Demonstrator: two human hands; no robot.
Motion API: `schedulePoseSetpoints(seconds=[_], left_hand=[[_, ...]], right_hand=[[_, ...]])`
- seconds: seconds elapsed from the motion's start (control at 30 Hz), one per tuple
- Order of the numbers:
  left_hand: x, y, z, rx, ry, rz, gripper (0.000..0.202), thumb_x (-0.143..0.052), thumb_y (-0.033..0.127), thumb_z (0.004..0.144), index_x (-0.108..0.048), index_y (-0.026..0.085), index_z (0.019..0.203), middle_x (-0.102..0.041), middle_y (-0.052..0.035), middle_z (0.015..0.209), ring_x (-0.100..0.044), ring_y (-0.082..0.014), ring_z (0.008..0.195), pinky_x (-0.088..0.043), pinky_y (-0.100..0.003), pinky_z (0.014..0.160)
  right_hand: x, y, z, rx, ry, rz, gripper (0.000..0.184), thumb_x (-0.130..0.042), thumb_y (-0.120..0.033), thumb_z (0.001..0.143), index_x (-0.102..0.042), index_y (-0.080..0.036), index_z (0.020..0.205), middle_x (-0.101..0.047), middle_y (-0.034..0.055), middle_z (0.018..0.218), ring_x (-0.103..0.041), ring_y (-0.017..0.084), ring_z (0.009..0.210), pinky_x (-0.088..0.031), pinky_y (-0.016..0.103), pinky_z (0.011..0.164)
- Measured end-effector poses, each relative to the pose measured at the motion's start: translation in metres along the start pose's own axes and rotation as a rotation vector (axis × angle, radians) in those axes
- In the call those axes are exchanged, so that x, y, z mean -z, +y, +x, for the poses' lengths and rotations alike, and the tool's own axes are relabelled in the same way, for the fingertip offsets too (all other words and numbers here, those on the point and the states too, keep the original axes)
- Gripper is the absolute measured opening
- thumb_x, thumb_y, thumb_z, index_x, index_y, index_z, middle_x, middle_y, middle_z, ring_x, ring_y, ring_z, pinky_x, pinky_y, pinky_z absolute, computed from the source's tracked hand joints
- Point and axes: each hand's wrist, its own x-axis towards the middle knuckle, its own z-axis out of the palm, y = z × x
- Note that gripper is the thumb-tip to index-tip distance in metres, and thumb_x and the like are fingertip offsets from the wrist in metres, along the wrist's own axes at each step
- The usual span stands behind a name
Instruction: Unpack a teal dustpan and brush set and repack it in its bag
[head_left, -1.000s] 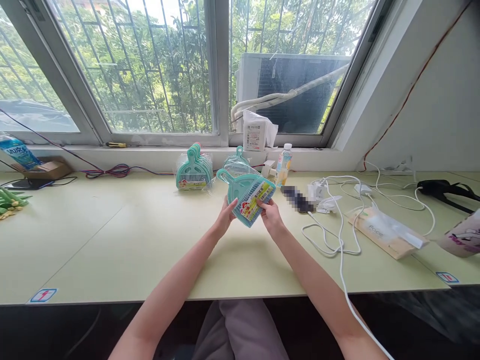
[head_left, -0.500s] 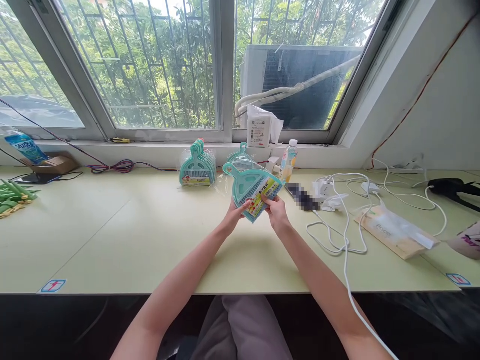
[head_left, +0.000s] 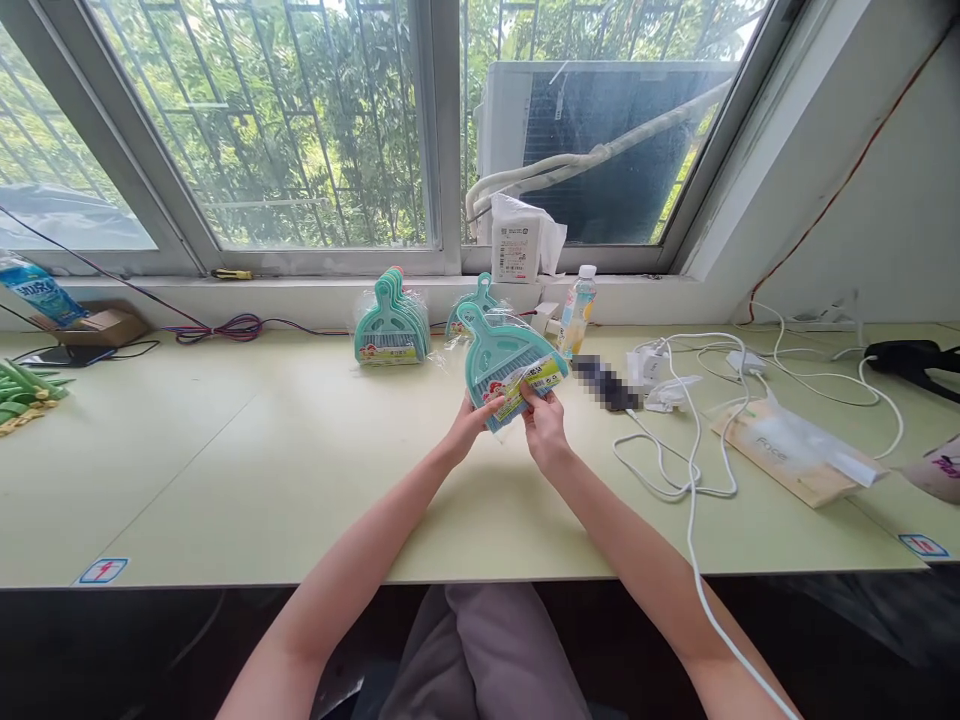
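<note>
Between my hands is a teal dustpan and brush set (head_left: 506,352) in clear plastic wrap, with a yellow label strip along its lower edge. It is tilted, its handle pointing up and left. My left hand (head_left: 466,428) grips the lower left corner, thumb across the label. My right hand (head_left: 546,420) is closed on the lower right edge, thumb also on the label. Behind to the left, a row of the same dustpan sets (head_left: 390,325) stands upright against the wall. Another group of sets (head_left: 480,290) is partly hidden behind the one I hold.
To the right are a drink bottle (head_left: 578,312), a dark phone (head_left: 619,397), looped white cables (head_left: 694,470) and a tissue packet (head_left: 799,455). A tissue box (head_left: 516,248) sits on the sill. Green bundled items (head_left: 26,398) and a blue pack (head_left: 37,290) lie far left.
The held dustpan set has turned slightly more upright, its handle swinging up and right. Both hands keep their grip. The camera view has tilted a little.
</note>
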Motion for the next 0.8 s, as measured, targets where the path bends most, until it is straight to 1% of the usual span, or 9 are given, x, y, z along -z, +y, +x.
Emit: schedulePoseSetpoints(seconds=[0.07, 0.13, 0.23, 0.3, 0.43, 0.53, 0.63, 0.73, 0.8], left_hand=[[-0.003, -0.003, -0.001, 0.036, -0.019, -0.018, 0.056, -0.075, 0.040, 0.072, -0.052, 0.022, 0.120, -0.059, -0.0096, 0.126, -0.056, -0.0319, 0.116, -0.053, -0.048, 0.088], [-0.004, -0.005, 0.000, 0.040, 0.004, -0.036, 0.055, -0.075, 0.039, 0.071, -0.052, 0.022, 0.118, -0.059, -0.0096, 0.126, -0.057, -0.0314, 0.114, -0.054, -0.050, 0.086], [0.000, -0.005, 0.003, 0.014, 0.087, -0.069, 0.053, -0.075, 0.034, 0.069, -0.052, 0.021, 0.114, -0.062, -0.0094, 0.120, -0.060, -0.0315, 0.110, -0.055, -0.052, 0.083], [0.005, -0.002, 0.005, 0.003, 0.111, -0.094, 0.050, -0.075, 0.031, 0.067, -0.052, 0.019, 0.110, -0.064, -0.0094, 0.116, -0.060, -0.0320, 0.109, -0.056, -0.053, 0.082], [0.014, 0.002, 0.007, -0.004, 0.048, -0.102, 0.048, -0.075, 0.028, 0.067, -0.054, 0.018, 0.109, -0.064, -0.0102, 0.116, -0.060, -0.0322, 0.109, -0.056, -0.053, 0.083], [0.016, 0.002, 0.007, -0.009, -0.020, -0.087, 0.049, -0.074, 0.028, 0.069, -0.054, 0.020, 0.113, -0.062, -0.0102, 0.120, -0.059, -0.0326, 0.112, -0.055, -0.054, 0.085], [0.016, 0.001, 0.005, -0.009, -0.067, -0.049, 0.053, -0.073, 0.028, 0.070, -0.053, 0.022, 0.119, -0.060, -0.0101, 0.125, -0.056, -0.0336, 0.116, -0.054, -0.054, 0.086], [0.016, 0.001, 0.005, 0.005, -0.085, -0.027, 0.055, -0.073, 0.029, 0.070, -0.052, 0.022, 0.121, -0.059, -0.0102, 0.127, -0.055, -0.0343, 0.118, -0.055, -0.053, 0.086], [0.017, 0.001, 0.005, 0.016, -0.082, -0.030, 0.056, -0.074, 0.028, 0.069, -0.052, 0.022, 0.121, -0.059, -0.0103, 0.126, -0.055, -0.0344, 0.117, -0.055, -0.053, 0.084]], right_hand=[[0.000, 0.002, 0.001, 0.004, 0.025, 0.029, 0.037, -0.080, -0.025, 0.060, -0.062, -0.021, 0.092, -0.070, 0.0037, 0.102, -0.064, 0.022, 0.102, -0.057, 0.034, 0.086], [0.000, 0.003, 0.003, -0.014, 0.017, 0.033, 0.034, -0.079, -0.024, 0.061, -0.061, -0.021, 0.090, -0.070, 0.0034, 0.101, -0.065, 0.022, 0.100, -0.057, 0.034, 0.086], [0.000, 0.001, 0.007, -0.069, -0.077, -0.003, 0.028, -0.075, -0.023, 0.064, -0.062, -0.021, 0.089, -0.070, 0.0028, 0.098, -0.066, 0.021, 0.097, -0.057, 0.033, 0.085], [0.000, -0.004, 0.010, -0.108, -0.133, -0.020, 0.022, -0.070, -0.026, 0.069, -0.062, -0.021, 0.089, -0.071, 0.0021, 0.094, -0.067, 0.021, 0.094, -0.058, 0.033, 0.083], [0.003, -0.013, 0.017, -0.121, -0.107, -0.022, 0.017, -0.062, -0.035, 0.077, -0.061, -0.022, 0.087, -0.070, 0.0017, 0.089, -0.068, 0.020, 0.089, -0.059, 0.033, 0.078], [0.006, -0.016, 0.022, -0.111, -0.090, -0.050, 0.021, -0.066, -0.038, 0.075, -0.060, -0.022, 0.087, -0.069, 0.0025, 0.089, -0.068, 0.021, 0.089, -0.059, 0.033, 0.077], [0.010, -0.014, 0.028, -0.153, -0.044, -0.072, 0.024, -0.069, -0.039, 0.074, -0.060, -0.021, 0.087, -0.069, 0.0026, 0.086, -0.068, 0.020, 0.085, -0.059, 0.033, 0.074], [0.014, -0.013, 0.033, -0.203, -0.010, -0.082, 0.023, -0.068, -0.040, 0.075, -0.060, -0.022, 0.087, -0.069, 0.0017, 0.083, -0.068, 0.019, 0.080, -0.059, 0.032, 0.072], [0.016, -0.014, 0.035, -0.216, -0.025, -0.092, 0.026, -0.066, -0.045, 0.077, -0.060, -0.023, 0.090, -0.069, 0.0017, 0.084, -0.068, 0.020, 0.080, -0.059, 0.032, 0.071]])
